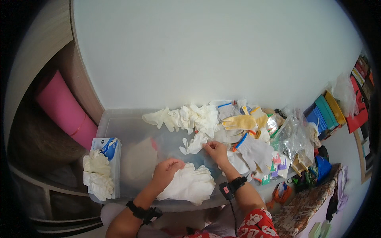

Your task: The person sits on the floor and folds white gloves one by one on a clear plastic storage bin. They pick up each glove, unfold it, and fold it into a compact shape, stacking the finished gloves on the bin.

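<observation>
Thin white disposable gloves are spread over the translucent plastic lid in front of me. My right hand [216, 151] pinches the edge of a single white glove [193, 143], which lies with its fingers toward the left. Close by, my left hand [168, 171] is closed, fingers curled together, with nothing showing in it. It hovers at the upper left edge of a flat stack of white gloves [189, 183], partly covering it. Farther back, a loose heap of white gloves [190, 118] runs along the wall side.
At left, a blue-and-white glove box [113, 150] has white gloves [98, 174] bunched on it. Knitted work gloves [256, 152] and clear plastic bags [291, 133] crowd the right. A pink roll [67, 111] leans beside the bin lid [127, 115]. Wall behind.
</observation>
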{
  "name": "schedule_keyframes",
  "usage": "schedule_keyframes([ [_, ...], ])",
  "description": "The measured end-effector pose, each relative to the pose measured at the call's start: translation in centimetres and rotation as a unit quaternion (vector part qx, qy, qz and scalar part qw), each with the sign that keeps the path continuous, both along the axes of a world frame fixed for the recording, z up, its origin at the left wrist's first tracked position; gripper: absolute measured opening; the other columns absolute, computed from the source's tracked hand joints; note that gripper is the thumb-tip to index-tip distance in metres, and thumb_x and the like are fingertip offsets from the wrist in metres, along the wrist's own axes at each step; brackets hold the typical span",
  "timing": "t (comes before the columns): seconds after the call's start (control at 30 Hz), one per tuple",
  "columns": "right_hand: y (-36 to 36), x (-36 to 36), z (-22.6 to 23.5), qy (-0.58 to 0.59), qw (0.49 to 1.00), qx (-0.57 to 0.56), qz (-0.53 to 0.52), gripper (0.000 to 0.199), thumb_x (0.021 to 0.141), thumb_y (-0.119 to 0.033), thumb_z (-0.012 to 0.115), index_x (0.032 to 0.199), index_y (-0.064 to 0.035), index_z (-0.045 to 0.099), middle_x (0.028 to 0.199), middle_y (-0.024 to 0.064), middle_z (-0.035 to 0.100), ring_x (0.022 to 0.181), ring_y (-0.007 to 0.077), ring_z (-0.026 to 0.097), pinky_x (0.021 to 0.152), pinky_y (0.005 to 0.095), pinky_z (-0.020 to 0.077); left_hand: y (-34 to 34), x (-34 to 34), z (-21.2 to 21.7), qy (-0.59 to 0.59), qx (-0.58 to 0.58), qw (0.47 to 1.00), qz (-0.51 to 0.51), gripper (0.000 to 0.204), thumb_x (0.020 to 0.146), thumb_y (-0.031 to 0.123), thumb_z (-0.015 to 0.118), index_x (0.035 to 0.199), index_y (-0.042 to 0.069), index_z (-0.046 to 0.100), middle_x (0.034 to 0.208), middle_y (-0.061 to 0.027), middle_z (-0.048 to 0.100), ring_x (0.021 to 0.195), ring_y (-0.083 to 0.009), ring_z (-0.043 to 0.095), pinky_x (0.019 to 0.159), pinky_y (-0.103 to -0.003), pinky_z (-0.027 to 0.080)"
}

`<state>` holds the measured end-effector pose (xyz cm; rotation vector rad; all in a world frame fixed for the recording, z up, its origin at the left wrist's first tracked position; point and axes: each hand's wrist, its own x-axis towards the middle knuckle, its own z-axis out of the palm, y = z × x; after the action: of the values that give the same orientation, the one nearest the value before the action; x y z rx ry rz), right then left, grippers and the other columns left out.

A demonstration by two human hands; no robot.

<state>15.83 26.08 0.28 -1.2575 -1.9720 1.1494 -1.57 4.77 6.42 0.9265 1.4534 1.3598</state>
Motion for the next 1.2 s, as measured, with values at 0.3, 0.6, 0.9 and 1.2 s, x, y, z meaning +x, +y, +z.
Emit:
schedule_keyframes([
  [0.3, -0.2, -0.5, 0.8, 0.063, 0.998, 0.006, 0.007, 0.027, 0.089, -0.023, 0.075, 0.074, -0.0026, 0.066, 0.064, -0.0021, 0.063, 0.058, 0.0052, 0.055, 0.055, 0.0236, 0.0434, 0.4, -0.3, -1.2, 0.033, 0.007, 0.999, -0.004, 0.021, 0.099, 0.014, 0.057, 0.107, 0.0, 0.069, 0.101, -0.0051, 0.072, 0.095, -0.0129, 0.066, 0.087, -0.029, 0.05],
  [0.6, -1.9, -1.7, 6.2, 0.302, 0.94, -0.143, 0.061, 0.01, 0.091, -0.015, 0.071, 0.085, -0.0073, 0.067, 0.081, -0.0038, 0.064, 0.073, 0.0049, 0.058, 0.068, 0.0217, 0.0482, 0.3, 0.2, -1.7, 0.043, 0.054, 0.997, 0.036, 0.017, 0.097, 0.009, 0.059, 0.107, -0.001, 0.068, 0.1, -0.005, 0.071, 0.094, -0.0111, 0.064, 0.086, -0.025, 0.05],
  [0.9, -4.5, -0.8, 10.0, 0.38, 0.865, -0.293, 0.15, 0.009, 0.096, -0.017, 0.062, 0.089, -0.0123, 0.057, 0.083, -0.0047, 0.06, 0.076, 0.0062, 0.059, 0.071, 0.0234, 0.0491, 0.2, 0.3, 1.8, 0.138, 0.161, 0.97, 0.123, 0.035, 0.084, 0.006, 0.073, 0.117, 0.003, 0.064, 0.119, -0.01, 0.066, 0.108, -0.0205, 0.062, 0.09, -0.034, 0.051],
  [1.2, -7.1, -1.3, 9.4, 0.346, 0.849, -0.334, 0.218, 0.009, 0.098, -0.018, 0.062, 0.099, -0.0094, 0.061, 0.083, -0.0052, 0.06, 0.073, 0.0031, 0.056, 0.065, 0.0204, 0.0488, -0.6, 1.0, 6.1, 0.443, 0.36, 0.815, 0.097, 0.032, 0.07, -0.004, 0.074, 0.101, 0.004, 0.071, 0.123, -0.0128, 0.063, 0.116, -0.0339, 0.058, 0.097, -0.04, 0.048],
])
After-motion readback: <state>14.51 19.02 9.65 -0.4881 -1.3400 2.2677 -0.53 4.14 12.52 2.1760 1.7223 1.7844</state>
